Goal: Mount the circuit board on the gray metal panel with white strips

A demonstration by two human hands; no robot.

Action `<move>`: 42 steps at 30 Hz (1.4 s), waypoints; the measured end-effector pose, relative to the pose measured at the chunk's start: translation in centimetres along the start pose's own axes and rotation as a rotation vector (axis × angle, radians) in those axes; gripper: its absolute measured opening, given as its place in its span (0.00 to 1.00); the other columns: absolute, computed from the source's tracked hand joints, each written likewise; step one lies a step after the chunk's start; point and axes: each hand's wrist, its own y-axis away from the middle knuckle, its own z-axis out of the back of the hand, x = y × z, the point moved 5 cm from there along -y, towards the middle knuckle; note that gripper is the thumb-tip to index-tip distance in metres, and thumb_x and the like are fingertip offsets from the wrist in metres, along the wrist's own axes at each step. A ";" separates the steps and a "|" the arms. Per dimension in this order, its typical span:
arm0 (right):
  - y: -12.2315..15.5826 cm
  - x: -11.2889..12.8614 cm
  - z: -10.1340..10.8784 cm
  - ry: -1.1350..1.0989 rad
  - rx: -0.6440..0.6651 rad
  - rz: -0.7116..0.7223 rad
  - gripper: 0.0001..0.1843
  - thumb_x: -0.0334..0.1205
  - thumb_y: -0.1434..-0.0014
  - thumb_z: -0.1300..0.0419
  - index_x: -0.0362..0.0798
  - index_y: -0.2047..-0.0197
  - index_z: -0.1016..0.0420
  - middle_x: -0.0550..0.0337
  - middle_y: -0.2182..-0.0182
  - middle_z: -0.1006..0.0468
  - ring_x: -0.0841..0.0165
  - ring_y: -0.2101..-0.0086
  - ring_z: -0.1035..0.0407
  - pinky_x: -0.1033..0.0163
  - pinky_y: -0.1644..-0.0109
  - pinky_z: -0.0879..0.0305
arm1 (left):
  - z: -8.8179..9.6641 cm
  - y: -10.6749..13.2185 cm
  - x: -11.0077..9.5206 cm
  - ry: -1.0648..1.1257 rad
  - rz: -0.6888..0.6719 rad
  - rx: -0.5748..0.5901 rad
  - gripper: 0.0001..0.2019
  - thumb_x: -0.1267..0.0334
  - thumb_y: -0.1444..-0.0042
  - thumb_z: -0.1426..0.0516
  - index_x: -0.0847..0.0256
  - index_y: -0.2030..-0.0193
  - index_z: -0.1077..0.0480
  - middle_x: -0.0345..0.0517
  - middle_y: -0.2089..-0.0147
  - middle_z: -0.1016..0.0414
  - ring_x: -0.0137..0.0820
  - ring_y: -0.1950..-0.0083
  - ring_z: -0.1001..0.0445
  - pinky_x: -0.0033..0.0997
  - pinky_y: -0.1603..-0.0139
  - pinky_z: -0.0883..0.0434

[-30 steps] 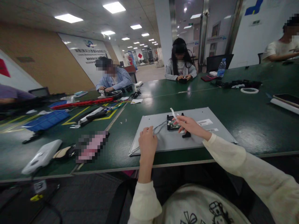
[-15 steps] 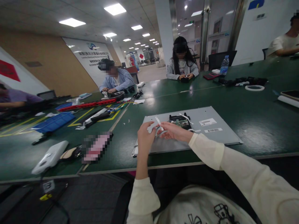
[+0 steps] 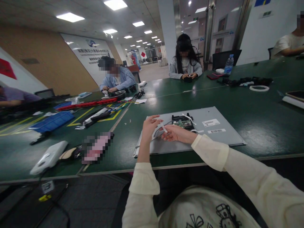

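A grey flat panel point(image 3: 213, 136) lies back side up on the green table, with a small circuit board point(image 3: 182, 122) near its far edge and thin wires running off toward the left. My left hand point(image 3: 149, 126) and my right hand point(image 3: 175, 133) meet above the panel's left end. Between their fingertips they pinch a short white strip of tape point(image 3: 163, 127). Both hands are closed on it. Another white strip point(image 3: 187, 117) lies across the circuit board.
A white device point(image 3: 48, 157), a blurred pink object point(image 3: 95, 148) and a blue tray point(image 3: 53, 121) lie to the left. Other people sit at the table's far side. A water bottle point(image 3: 229, 64), a white ring point(image 3: 259, 88) and black cables point(image 3: 247, 81) lie at the right.
My right hand left the circuit board and came left with the white strip. My left hand rose from the panel to meet it, and both now hold the strip.
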 end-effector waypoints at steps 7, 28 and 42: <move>0.2 0.1 -0.3 -0.043 -0.030 -0.026 0.18 0.46 0.30 0.56 0.43 0.59 0.31 0.56 0.70 0.23 0.73 0.73 0.28 0.71 0.71 0.33 | -0.3 0.1 0.6 0.277 0.126 0.038 0.27 0.61 0.59 0.33 0.65 0.51 0.30 0.56 0.58 0.21 0.35 0.59 0.22 0.31 0.61 0.28; 0.3 -0.1 -0.1 -0.028 -0.020 0.015 0.17 0.48 0.31 0.55 0.45 0.53 0.33 0.56 0.70 0.23 0.72 0.72 0.27 0.70 0.69 0.31 | -0.6 0.2 1.8 0.206 0.211 0.105 0.19 0.51 0.53 0.36 0.67 0.63 0.26 0.53 0.65 0.21 0.29 0.69 0.23 0.26 0.66 0.28; 1.0 0.3 -0.5 0.017 0.030 0.029 0.12 0.33 0.36 0.50 0.41 0.53 0.29 0.52 0.67 0.20 0.73 0.69 0.25 0.71 0.64 0.31 | -0.3 0.1 1.6 0.101 0.063 0.006 0.13 0.57 0.62 0.34 0.64 0.75 0.26 0.47 0.72 0.22 0.31 0.74 0.25 0.31 0.68 0.27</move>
